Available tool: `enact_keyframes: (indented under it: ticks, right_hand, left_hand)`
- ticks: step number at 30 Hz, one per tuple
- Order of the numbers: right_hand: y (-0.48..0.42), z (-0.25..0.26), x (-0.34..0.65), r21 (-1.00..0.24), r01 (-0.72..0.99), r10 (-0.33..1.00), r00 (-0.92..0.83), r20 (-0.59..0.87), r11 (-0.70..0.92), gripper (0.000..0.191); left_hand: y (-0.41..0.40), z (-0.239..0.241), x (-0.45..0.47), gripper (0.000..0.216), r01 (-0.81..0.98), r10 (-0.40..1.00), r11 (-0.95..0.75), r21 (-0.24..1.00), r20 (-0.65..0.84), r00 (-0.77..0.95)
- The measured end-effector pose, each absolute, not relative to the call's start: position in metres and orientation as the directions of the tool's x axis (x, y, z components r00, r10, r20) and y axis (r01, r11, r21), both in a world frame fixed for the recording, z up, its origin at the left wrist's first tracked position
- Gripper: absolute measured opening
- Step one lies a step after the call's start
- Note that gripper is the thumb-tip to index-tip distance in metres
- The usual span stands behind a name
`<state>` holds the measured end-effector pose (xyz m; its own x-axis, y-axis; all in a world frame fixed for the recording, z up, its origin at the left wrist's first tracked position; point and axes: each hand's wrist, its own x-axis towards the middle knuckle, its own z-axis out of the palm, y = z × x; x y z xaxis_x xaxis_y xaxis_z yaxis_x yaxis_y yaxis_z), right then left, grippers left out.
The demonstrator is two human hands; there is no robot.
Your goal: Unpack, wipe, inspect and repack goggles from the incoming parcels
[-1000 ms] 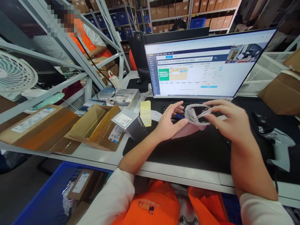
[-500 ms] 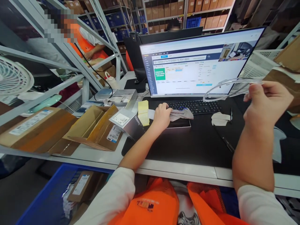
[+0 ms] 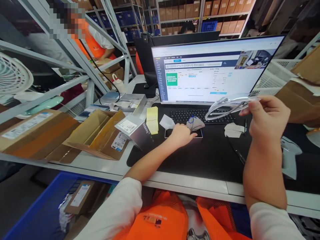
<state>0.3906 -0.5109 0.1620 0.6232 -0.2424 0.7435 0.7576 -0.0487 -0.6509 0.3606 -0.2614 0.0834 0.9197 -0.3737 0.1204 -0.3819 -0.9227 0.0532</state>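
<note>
My right hand (image 3: 270, 116) is raised at the right, thumb and fingers pinched on one end of a looped white cable (image 3: 225, 108) that appears wrapped in clear plastic. The loop hangs out to the left, in front of the monitor and keyboard. On the mat, my left hand (image 3: 181, 135) lies over a flat dark panel with a pale edge (image 3: 198, 134), its thumb stretched out to the right. Its fingertips are partly hidden. A grey cloth pouch with a blue cord (image 3: 196, 124) sits beside these fingers, and a white paper piece (image 3: 167, 122) lies to their left.
A monitor (image 3: 200, 80) and keyboard (image 3: 180, 116) stand behind the mat. To the left are a yellow label pad (image 3: 152, 120), a silver box (image 3: 135, 130) and an open carton (image 3: 100, 133). A handheld scanner (image 3: 290, 158) and a pale cloth (image 3: 234, 130) lie right.
My right hand has moved left and lower with the cable. My left hand has shifted right and down over the panel, its thumb now spread, and the pouch looks more bunched up.
</note>
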Motion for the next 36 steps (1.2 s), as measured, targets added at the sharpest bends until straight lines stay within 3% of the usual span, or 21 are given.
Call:
enact_keyframes:
  ticks: [3,5,7,10,15,18,21,23,25,29,32,34,36]
  right_hand:
    - [-0.508,0.159,0.389,-0.726,0.688,-0.153,0.717,0.681,-0.004,0.025]
    - [-0.502,0.156,0.386,-0.765,0.644,-0.055,0.764,0.643,0.004,0.025]
    - [-0.495,0.155,0.383,-0.789,0.614,0.063,0.788,0.612,-0.005,0.024]
    - [-0.484,0.153,0.378,-0.799,0.602,0.186,0.785,0.591,-0.003,0.023]
    - [-0.469,0.150,0.376,-0.796,0.605,0.227,0.779,0.584,-0.028,0.026]
    - [-0.460,0.148,0.376,-0.751,0.623,0.300,0.775,0.556,-0.218,0.029]
    - [-0.456,0.151,0.373,-0.627,0.652,0.368,0.759,0.538,-0.426,0.036]
    - [-0.460,0.155,0.371,-0.610,0.654,0.413,0.756,0.507,-0.448,0.044]
    - [-0.470,0.160,0.370,-0.702,0.636,0.496,0.744,0.448,-0.320,0.052]
    - [-0.484,0.160,0.377,-0.891,0.436,0.560,0.709,0.429,0.131,0.056]
    - [-0.471,0.151,0.382,-0.928,0.338,0.636,0.684,0.357,0.158,0.041]
    - [-0.455,0.146,0.381,-0.940,0.297,0.704,0.632,0.325,0.167,0.044]
    - [-0.442,0.146,0.374,-0.926,0.288,0.666,0.644,0.376,0.243,0.042]
  left_hand:
    - [-0.252,0.097,0.353,0.049,-0.487,-0.345,-0.808,0.332,0.403,0.848]
    - [-0.244,0.106,0.348,0.058,-0.621,-0.232,-0.591,0.515,0.630,0.742]
    - [-0.237,0.112,0.343,0.072,-0.722,-0.183,-0.389,0.573,0.720,0.670]
    - [-0.232,0.115,0.339,0.076,-0.715,-0.280,-0.340,0.611,0.660,0.697]
    - [-0.235,0.115,0.338,0.049,-0.683,-0.283,-0.301,0.665,0.622,0.730]
    - [-0.236,0.116,0.340,0.045,-0.667,-0.243,-0.242,0.705,0.621,0.745]
    - [-0.231,0.120,0.341,0.043,-0.604,-0.189,-0.200,0.771,0.575,0.796]
    - [-0.221,0.123,0.343,0.040,-0.525,-0.194,-0.118,0.843,0.498,0.845]
    - [-0.210,0.127,0.346,0.042,-0.430,-0.204,0.018,0.903,0.424,0.882]
    - [-0.199,0.130,0.351,0.047,-0.324,-0.191,0.316,0.892,0.394,0.899]
    - [-0.207,0.126,0.352,0.046,-0.259,-0.195,0.381,0.887,0.351,0.916]
    - [-0.214,0.122,0.352,0.047,-0.224,-0.223,0.346,0.911,0.312,0.924]
    - [-0.219,0.119,0.355,0.047,-0.221,-0.209,0.345,0.912,0.305,0.929]
